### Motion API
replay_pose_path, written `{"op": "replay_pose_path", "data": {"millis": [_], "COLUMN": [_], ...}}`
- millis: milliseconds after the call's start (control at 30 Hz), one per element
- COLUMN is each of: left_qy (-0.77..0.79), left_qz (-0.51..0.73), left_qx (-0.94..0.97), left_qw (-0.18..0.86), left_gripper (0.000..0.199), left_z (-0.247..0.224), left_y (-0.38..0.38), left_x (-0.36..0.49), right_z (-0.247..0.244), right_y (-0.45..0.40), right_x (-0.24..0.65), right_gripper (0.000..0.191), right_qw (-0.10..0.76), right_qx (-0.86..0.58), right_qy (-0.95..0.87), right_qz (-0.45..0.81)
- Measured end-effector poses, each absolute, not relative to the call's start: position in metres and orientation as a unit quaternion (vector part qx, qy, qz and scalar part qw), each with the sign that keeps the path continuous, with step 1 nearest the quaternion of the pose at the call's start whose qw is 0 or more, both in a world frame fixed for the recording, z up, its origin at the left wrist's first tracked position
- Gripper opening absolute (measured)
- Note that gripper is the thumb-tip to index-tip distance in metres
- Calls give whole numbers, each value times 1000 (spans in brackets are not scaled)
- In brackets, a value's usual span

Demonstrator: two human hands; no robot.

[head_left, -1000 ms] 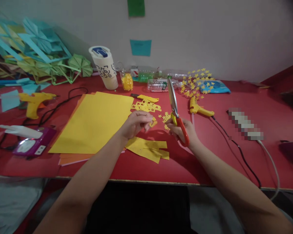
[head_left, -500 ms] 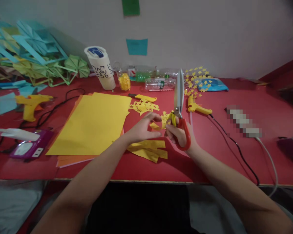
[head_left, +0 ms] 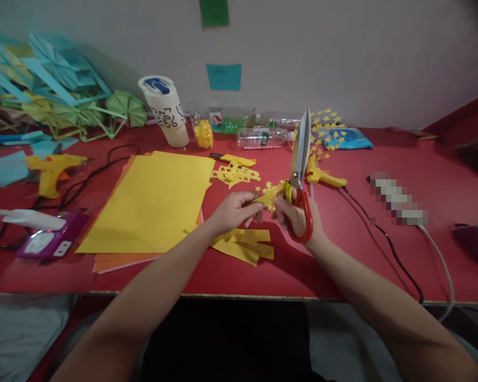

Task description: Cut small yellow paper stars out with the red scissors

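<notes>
Between thumb and fingers, my left hand (head_left: 237,212) pinches the left end of a small yellow paper piece (head_left: 267,198). My right hand (head_left: 297,215) has the red-handled scissors (head_left: 298,164) hooked over its fingers, blades closed and pointing up, and its fingertips touch the right end of the same piece. Small yellow stars (head_left: 269,187) lie on the red table just behind the piece. Yellow paper strips (head_left: 245,245) lie in front of my hands. Star-punched yellow scraps (head_left: 235,174) rest farther back, beside a yellow cutter (head_left: 235,159).
Large yellow sheets (head_left: 151,204) cover the table at left. Yellow glue guns stand at left (head_left: 50,172) and right (head_left: 324,178). A white tumbler (head_left: 165,111), a cup of yellow bits (head_left: 203,133) and plastic bottles (head_left: 263,137) line the wall. Cables run at both sides.
My left hand has closed on the yellow piece, which was by my right hand's fingers before. The scissors have shifted slightly right and tilted to the right.
</notes>
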State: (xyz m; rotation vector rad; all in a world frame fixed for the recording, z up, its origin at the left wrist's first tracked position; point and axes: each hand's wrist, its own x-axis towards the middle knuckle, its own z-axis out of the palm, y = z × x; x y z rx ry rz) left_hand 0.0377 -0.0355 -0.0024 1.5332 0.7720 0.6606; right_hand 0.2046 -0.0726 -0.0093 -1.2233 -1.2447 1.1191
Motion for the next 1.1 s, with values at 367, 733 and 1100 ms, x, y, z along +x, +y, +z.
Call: {"op": "replay_pose_path", "data": {"millis": [367, 733, 1100], "left_qy": [356, 371, 364], "left_qz": [514, 515, 506], "left_qx": [512, 535, 528], "left_qw": [589, 557, 577], "left_gripper": [18, 17, 17], "left_z": [-1, 3, 5], "left_y": [-13, -17, -20], "left_x": [21, 21, 24], "right_z": [0, -6, -2], "right_y": [-70, -73, -78], "right_x": [216, 214, 211], "right_gripper": [42, 47, 46], "right_qw": [257, 214, 243], "right_qx": [-554, -538, -521], "right_qy": [-673, -675, -641], "right_qz": [417, 458, 508]}}
